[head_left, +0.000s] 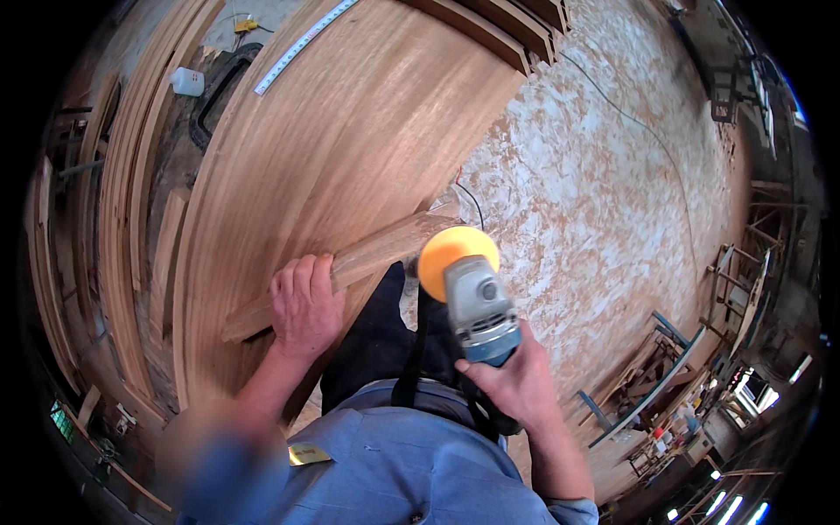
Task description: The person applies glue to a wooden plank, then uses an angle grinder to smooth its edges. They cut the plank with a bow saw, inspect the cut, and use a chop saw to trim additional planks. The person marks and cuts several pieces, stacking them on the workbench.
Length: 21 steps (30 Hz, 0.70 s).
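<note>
My left hand (304,306) presses down on a narrow wooden strip (376,254) that lies across the edge of a large wooden panel (350,131). The strip juts out past the panel's edge toward the right. My right hand (516,381) grips the grey and blue body of an angle grinder (477,306) fitted with a yellow sanding disc (446,254). The disc sits against the strip's outer end. A black cord hangs from the grinder across my dark trousers.
A white measuring tape (302,39) and a white plastic bottle (186,81) lie near the panel's far side. Stacked planks (122,192) run along the left. Sawdust covers the floor (604,192); a cable crosses it. Wooden frames and trestles (744,280) stand at right.
</note>
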Motion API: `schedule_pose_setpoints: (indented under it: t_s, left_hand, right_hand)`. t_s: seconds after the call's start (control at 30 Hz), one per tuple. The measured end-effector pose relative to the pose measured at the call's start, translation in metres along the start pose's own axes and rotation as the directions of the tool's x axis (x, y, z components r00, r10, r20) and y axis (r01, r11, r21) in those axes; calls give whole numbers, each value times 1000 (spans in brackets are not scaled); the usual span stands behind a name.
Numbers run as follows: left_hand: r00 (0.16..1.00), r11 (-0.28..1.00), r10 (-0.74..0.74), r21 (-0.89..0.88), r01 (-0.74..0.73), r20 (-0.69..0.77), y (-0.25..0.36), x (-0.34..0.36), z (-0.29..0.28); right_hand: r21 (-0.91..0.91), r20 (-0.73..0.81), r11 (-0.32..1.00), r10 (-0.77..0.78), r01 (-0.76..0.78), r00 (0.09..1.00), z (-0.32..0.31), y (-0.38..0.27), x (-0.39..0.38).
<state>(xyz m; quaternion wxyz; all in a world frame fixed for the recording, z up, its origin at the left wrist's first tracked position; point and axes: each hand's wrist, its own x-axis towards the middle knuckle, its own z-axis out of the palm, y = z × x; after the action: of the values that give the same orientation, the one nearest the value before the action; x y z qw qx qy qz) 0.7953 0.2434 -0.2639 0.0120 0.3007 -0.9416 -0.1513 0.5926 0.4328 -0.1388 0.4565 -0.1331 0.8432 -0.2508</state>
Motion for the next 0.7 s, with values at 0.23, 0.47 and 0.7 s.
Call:
schedule_pose_setpoints:
  t_s: [0.23, 0.47, 0.7]
  left_hand:
    - [1000, 1000, 9, 7, -9, 3, 0, 0, -1]
    - [999, 999, 30, 24, -30, -20, -1, 0, 1]
    - [1000, 1000, -13, 28, 14, -7, -3, 7, 0]
  right_hand:
    - [121, -110, 993, 26, -13, 994, -10, 15, 9]
    - [-18, -37, 1000, 3, -4, 999, -8, 2, 4]
    - [74, -209, 996, 57, -43, 976, -37, 14, 15]
